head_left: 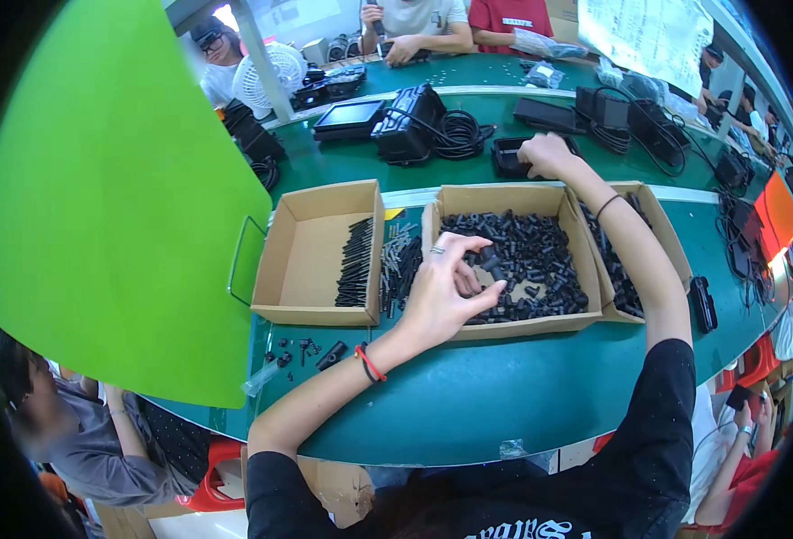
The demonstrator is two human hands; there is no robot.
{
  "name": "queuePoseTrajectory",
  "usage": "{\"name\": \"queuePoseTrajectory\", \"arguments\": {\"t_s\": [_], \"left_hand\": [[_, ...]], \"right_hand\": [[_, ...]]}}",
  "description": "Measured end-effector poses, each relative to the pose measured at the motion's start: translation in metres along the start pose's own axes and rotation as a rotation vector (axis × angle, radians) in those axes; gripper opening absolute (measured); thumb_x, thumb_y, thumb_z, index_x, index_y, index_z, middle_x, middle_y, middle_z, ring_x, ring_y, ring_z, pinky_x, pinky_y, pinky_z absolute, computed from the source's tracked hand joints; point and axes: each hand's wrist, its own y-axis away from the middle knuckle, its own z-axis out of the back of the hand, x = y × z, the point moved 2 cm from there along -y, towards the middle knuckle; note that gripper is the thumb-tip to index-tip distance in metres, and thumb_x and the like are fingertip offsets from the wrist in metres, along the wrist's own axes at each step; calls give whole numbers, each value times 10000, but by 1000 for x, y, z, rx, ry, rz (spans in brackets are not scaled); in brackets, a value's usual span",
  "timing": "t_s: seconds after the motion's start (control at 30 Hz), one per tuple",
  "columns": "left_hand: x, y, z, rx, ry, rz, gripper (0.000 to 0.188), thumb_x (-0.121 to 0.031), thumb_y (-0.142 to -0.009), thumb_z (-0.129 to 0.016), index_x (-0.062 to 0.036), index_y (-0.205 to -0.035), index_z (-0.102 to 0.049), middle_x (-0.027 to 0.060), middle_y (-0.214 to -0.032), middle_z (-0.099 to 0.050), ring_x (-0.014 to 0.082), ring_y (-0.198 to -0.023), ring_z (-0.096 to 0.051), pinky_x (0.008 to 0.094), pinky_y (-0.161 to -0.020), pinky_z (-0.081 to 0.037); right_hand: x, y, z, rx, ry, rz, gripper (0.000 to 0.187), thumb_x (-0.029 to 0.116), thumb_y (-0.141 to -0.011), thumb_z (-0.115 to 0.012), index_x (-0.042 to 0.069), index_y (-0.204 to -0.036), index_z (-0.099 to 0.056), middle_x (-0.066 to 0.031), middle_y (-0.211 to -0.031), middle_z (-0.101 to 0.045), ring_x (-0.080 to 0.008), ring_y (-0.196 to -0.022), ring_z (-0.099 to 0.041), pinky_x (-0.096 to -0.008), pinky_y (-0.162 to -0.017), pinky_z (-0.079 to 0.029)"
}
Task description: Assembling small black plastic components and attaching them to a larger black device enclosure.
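My left hand (pixel 448 286) is over a cardboard box (pixel 522 325) filled with small black cylindrical plastic parts (pixel 540 247). Its thumb and index finger curve apart. One dark part (pixel 491 263) shows between them; whether they touch it is unclear. My right arm stretches forward past the box. At a shallow black tray (pixel 507 160), my right hand (pixel 547 154) is bent down with fingers drawn together; its fingertips and anything in them are hidden.
Left stands a cardboard box (pixel 302 242) with a row of black screws; loose screws (pixel 401 260) lie beside it. Right is another box of black parts (pixel 625 278). A green panel (pixel 118 207) borders the left. Farther back are a cased device (pixel 410 126) and coiled cable (pixel 462 135).
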Motion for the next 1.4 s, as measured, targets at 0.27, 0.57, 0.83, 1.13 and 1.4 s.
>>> {"name": "queuePoseTrajectory", "arguments": {"t_s": [0.27, 0.57, 0.83, 1.13, 1.4], "left_hand": [[3, 0, 0, 1, -16, -6, 491, -155, -764, -788, -30, -1190, -579, 93, -1034, -525, 101, -672, -598, 236, -591, -480], [4, 0, -4, -70, -29, -7, 473, -149, -742, -801, -4, -1140, -591, 109, -1010, -539, 121, -646, -599, 259, -562, -488], [-11, 9, 6, -97, 140, 50, 465, -92, -781, -773, -3, -1198, -587, 64, -1043, -530, 94, -764, -576, 238, -692, -484], [-47, 106, 51, 48, 107, 163, 592, -9, -711, -797, 32, -1256, -569, 108, -1179, -531, 174, -1032, -525, 298, -909, -435], [-46, 109, 69, 199, 30, 208, 600, 3, -683, -826, 20, -1236, -592, 134, -1215, -556, 207, -1085, -582, 337, -962, -498]], "right_hand": [[-25, 92, 106, -898, -1103, -177, 274, 264, -928, -656, -7, -935, -616, -15, -789, -581, -109, -728, -536, -262, -683, -432], [73, 297, 68, -935, -1827, -204, 109, 163, -1030, -485, 58, -1004, -488, 11, -879, -519, -61, -685, -443, -229, -640, -391], [202, 377, -4, -832, -2112, -564, 231, 182, -1018, -491, 24, -1186, -474, -28, -952, -595, -77, -654, -511, -231, -577, -423], [228, 392, 21, 425, -1759, -246, 337, 207, -1025, -453, -41, -1006, -680, -111, -788, -706, -183, -759, -714, -258, -690, -541], [186, 366, 46, 10, -1686, -17, 168, 31, -925, -542, -22, -912, -701, -107, -784, -685, -168, -658, -680, -278, -589, -537]]}}
